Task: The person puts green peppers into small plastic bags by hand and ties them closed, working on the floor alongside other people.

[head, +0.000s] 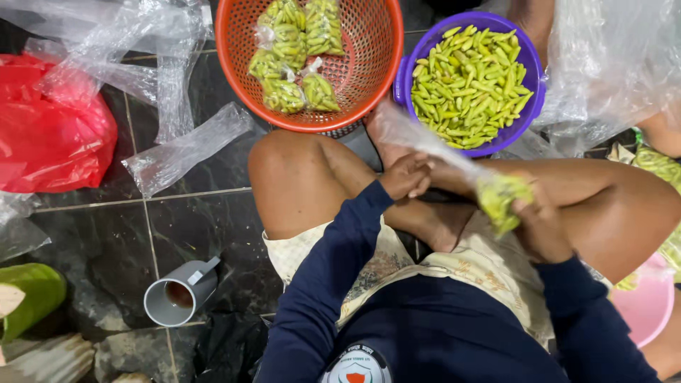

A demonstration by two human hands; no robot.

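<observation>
Clear, crinkled plastic makes up the small bag (454,167) stretched between both hands; its filled end, packed with green chillies (502,198), is blurred, so single pods are hard to pick out. The right hand (539,223) is closed around that bulging end above the person's knee, its fingers partly hidden behind the bag. The left hand (408,176) pinches the bag's empty neck, fingers curled shut, just below the purple bowl (408,67). That round plastic bowl holds loose, smooth green chillies and is cut off slightly at the top. Beside it, touching or nearly so, an orange mesh basket (369,64) holds several tied bags of chillies. On the dark tiled floor (106,241) lie rumpled clear bags, a red plastic bag (50,142) and a grey cup (181,292) on its side.
</observation>
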